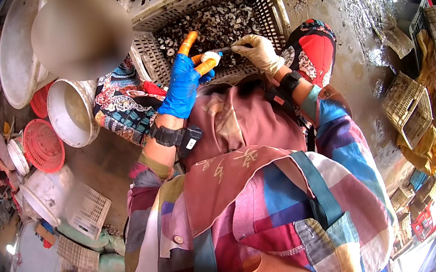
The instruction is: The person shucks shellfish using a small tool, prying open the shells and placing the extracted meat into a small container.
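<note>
Grip of the left hand [183, 82], gloved in blue with orange covers on the digits, was narrowed about a small pale piece [211, 57], while one covered finger stood extended, pointing away from the body. Opposite it, the right hand [259, 53], in a whitish glove, had its fingertips drawn together on a slender implement [224, 50] directed toward the left hand; the implement was too small in the view for its kind, or its exact contact with the piece, to be established.

Both hands were held above the near side of a pale slatted crate [282, 9], in which a bed of dark and whitish shell-like pieces [230, 16] lay spread. The held piece was thus over the crate and apart from this bed. A brown apron [232, 117] covered the lap between the hands and the body. To the left stood a whitish bucket [69, 111], with a red basket [43, 145] beyond it; to the right, wet floor [349, 47] extended toward further stacked crates [407, 105].

The step in hand was judged to be the working of a single piece with the implement. The next move appeared to call for a steady left pinch and a short, controlled stroke of the right hand, with the tip kept clear of the covered fingers.
</note>
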